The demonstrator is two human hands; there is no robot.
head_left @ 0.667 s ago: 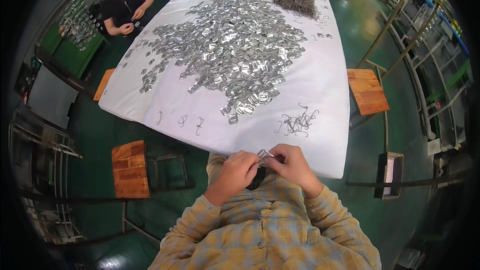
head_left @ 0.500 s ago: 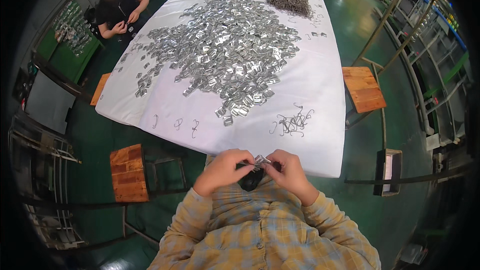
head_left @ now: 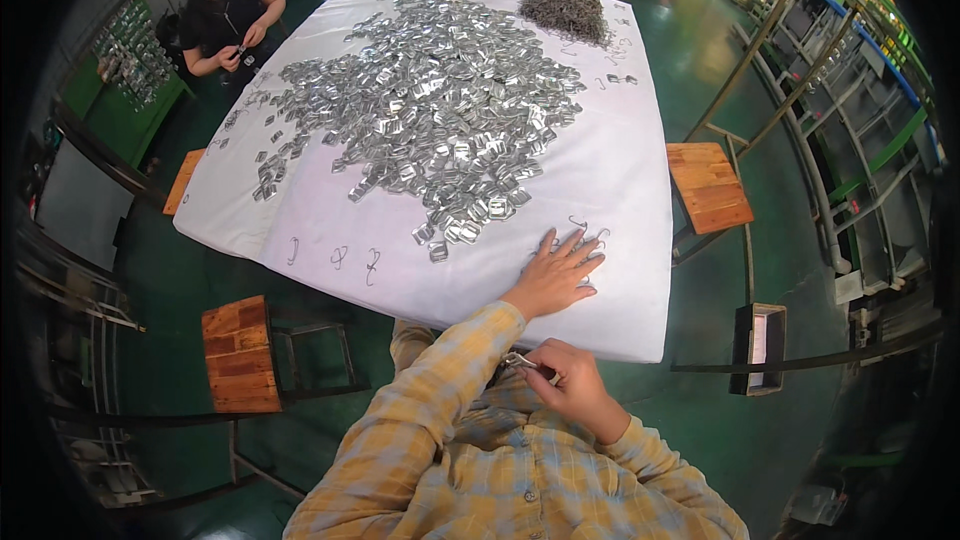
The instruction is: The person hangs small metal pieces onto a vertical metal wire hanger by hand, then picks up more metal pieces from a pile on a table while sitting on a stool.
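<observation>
My left hand (head_left: 555, 275) lies flat with fingers spread over a small cluster of bent wire hooks (head_left: 592, 233) on the white-covered table (head_left: 625, 315). Most of those hooks are hidden under the palm and fingers. Just off the table's near edge, close to my body, my right hand (head_left: 575, 388) is closed, pinching a small silver metal buckle (head_left: 516, 361) between thumb and fingers. Part of the buckle is covered by the fingertips. Beyond my left hand spreads a wide heap of similar flat silver metal buckles (head_left: 430, 100).
A dark mound of wire pieces (head_left: 565, 10) sits at the far right corner. A few single hooks (head_left: 372, 265) lie near the left front edge. Wooden stools (head_left: 240, 355) stand around the table. At the far left, a person in black (head_left: 225, 15) handles a small piece.
My left hand has let go of the buckle and reached forward and right onto the wire hooks. The right hand still holds the buckle, slightly lower. The view has shifted a little.
</observation>
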